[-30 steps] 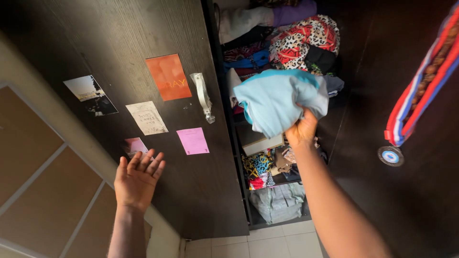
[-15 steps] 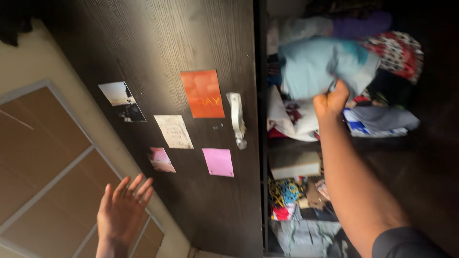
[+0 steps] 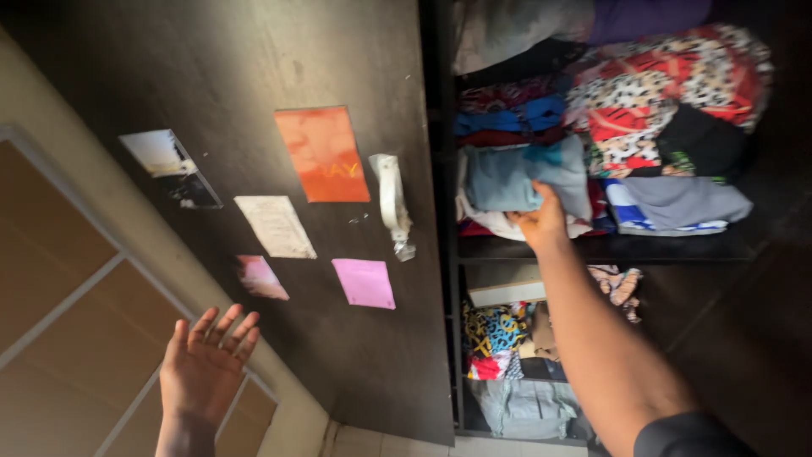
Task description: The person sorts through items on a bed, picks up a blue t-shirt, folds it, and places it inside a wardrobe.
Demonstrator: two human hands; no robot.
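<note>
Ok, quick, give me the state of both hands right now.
Left hand: open, fingers spread, holding nothing, in front of the dark wardrobe door.
Right hand: closed on the folded light blue garment on the wardrobe shelf.

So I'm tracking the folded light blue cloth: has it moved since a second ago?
Yes. The folded light blue cloth went from in front of the wardrobe into the shelf pile, right hand gripping it.

Two hands [image 3: 203, 364]; six door papers [image 3: 322, 154]; one handle [image 3: 392, 203]
</note>
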